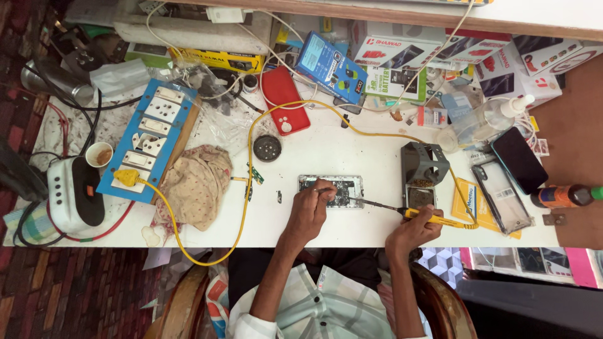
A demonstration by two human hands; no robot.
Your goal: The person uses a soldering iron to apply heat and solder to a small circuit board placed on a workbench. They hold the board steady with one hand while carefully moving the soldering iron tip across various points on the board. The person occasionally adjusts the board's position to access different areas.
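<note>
Phone (331, 190) lies opened on the surface under the left hand (309, 210), fingers pinching a thin tool, while the right hand (411, 231), closed around a soldering iron (402, 212), points it leftward.

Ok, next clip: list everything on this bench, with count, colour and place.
opened phone: one, white-framed, centre
soldering iron: one, yellow handle, right of phone
iron stand: one, grey, right of phone
socket board: one, blue, left
cloth: one, beige, left of centre
red phone: one, back centre
boxes: several, mixed colours, back
dark phone: one, right
left hand: at the opened phone, holding a thin tool
right hand: gripping the soldering iron
</note>
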